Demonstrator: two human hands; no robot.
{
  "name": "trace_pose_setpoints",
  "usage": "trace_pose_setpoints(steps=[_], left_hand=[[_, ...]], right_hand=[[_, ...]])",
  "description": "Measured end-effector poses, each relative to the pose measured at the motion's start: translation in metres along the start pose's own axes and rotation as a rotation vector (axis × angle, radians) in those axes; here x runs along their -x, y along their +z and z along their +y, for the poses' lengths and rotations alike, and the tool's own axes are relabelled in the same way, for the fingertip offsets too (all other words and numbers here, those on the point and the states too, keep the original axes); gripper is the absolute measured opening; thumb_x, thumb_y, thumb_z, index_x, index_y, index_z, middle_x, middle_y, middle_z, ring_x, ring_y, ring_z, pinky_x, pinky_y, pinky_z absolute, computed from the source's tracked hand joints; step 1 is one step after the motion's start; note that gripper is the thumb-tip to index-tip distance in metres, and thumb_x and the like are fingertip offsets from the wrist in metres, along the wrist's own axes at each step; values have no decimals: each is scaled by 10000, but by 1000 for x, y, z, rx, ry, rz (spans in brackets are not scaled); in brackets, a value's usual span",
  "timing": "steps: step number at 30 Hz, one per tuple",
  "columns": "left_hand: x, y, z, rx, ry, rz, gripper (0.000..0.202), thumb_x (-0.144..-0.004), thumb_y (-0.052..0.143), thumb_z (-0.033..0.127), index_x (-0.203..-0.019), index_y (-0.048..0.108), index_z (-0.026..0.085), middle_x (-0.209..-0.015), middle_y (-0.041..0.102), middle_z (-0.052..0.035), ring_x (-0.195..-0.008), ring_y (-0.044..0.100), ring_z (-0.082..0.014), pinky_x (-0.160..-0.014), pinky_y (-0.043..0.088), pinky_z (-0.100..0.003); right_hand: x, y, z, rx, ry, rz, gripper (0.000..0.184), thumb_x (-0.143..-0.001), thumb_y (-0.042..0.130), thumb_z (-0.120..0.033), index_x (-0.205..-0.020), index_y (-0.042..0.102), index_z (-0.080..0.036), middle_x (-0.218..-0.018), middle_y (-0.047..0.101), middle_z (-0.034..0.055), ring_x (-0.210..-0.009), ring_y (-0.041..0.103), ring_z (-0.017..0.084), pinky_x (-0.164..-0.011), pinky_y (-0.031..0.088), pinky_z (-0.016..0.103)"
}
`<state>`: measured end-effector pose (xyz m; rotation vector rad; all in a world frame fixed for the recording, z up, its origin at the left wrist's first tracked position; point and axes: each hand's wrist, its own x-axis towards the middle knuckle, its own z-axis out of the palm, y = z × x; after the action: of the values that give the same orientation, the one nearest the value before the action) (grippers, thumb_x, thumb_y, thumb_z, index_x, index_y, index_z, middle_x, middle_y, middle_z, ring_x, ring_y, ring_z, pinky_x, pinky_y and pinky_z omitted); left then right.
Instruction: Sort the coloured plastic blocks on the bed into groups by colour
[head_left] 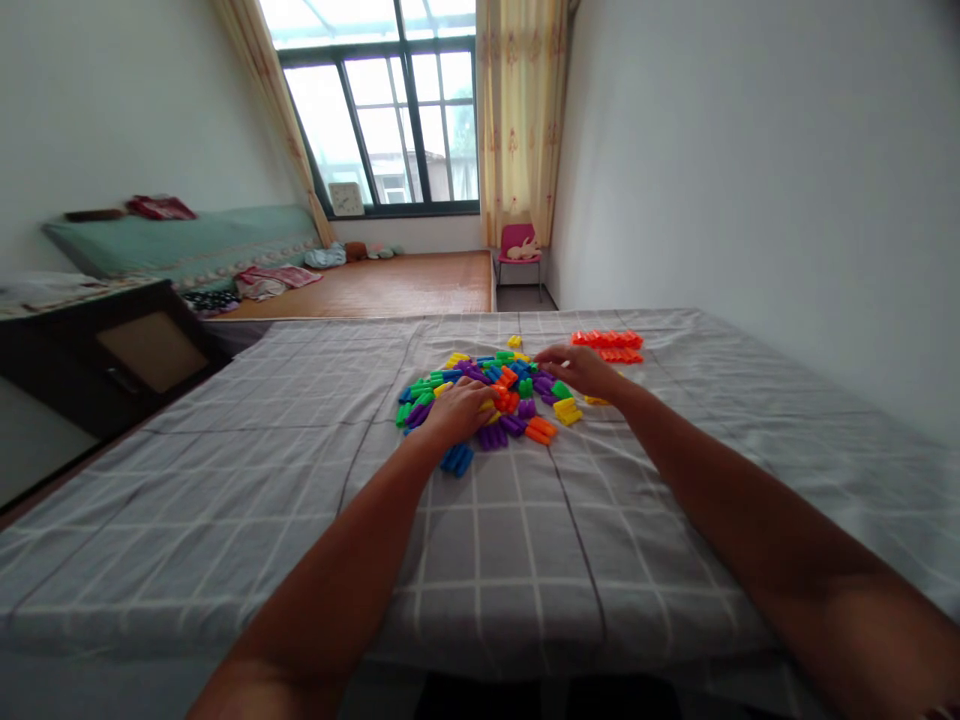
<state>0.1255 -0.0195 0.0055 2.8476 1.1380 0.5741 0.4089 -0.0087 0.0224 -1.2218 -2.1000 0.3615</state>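
Note:
A loose pile of small ridged plastic pieces in blue, green, purple, yellow and orange lies on the cloth, among them a purple piece (493, 436) and an orange piece (540, 430). My left hand (461, 405) rests over the middle of this pile, fingers stretched out beside a few orange pieces (505, 399). At the pile's right side, my right hand (581, 368) reaches in with fingers apart, their tips close to green and blue pieces. Nothing clearly shows in its grasp. Beyond it, orange pieces (607, 340) are lined up in two rows.
A grey checked cloth (300, 480) covers the table. Single pieces lie off the pile: a yellow one (514, 341) behind and a blue one (457, 460) in front. A dark cabinet (142, 350) stands left; a white wall (787, 200) runs along the right.

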Motion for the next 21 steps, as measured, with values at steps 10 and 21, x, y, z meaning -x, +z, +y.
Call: trace_pose_setpoints(steps=[10, 21], left_hand=[[2, -8, 3, -95, -116, -9, 156, -828, 567, 263, -909, 698, 240, -1004, 685, -66, -981, 586, -256, -862, 439, -381], [-1, -4, 2, -10, -166, 37, 247, -872, 506, 211, -934, 740, 259, -1048, 698, -52, -1031, 588, -234, -927, 430, -369]], right_hand=[[14, 16, -48, 305, 43, -379, 162, -840, 651, -374, -823, 694, -218, -763, 710, 16, -673, 618, 151, -595, 381, 244], [17, 18, -53, 236, 62, -578, 257, -653, 815, -379, -821, 712, -214, -824, 702, 6, -679, 603, 141, -571, 392, 228]])
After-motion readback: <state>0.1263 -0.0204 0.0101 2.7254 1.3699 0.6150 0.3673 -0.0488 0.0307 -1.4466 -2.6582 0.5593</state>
